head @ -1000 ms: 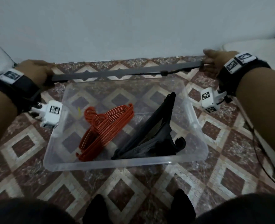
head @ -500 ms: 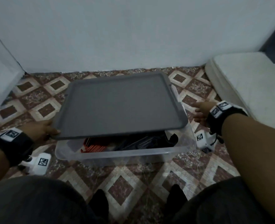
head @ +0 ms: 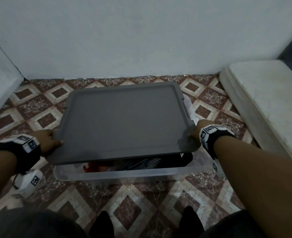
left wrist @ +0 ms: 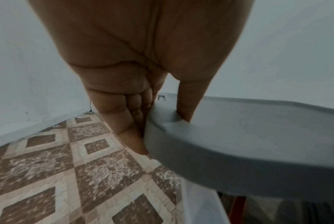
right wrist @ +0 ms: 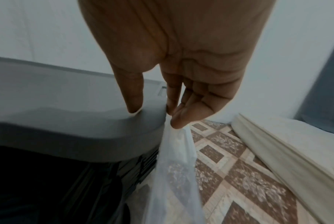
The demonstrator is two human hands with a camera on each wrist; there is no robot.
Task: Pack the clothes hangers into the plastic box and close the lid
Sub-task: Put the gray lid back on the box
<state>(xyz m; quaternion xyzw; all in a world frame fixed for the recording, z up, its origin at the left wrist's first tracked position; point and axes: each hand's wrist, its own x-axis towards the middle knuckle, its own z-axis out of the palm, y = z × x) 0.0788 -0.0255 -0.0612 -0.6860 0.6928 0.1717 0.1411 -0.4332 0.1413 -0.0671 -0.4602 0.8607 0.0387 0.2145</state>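
covering the patterned tile floor (head: 141, 194), diamonds reach the pale wall (head: 141, 40).

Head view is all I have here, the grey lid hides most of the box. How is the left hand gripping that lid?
Observer: In the left wrist view the left hand has its thumb on top of the grey lid at its corner and its fingers curled down against the edge.
Operator: And the right hand?
Observer: The right hand does the same at its corner: thumb on top, fingers at the rim, right above the wall of the clear plastic box.
Operator: Is that corner seated?
Observer: No. The right wrist view shows the lid's edge raised above the black hangers, with a dark gap under it.
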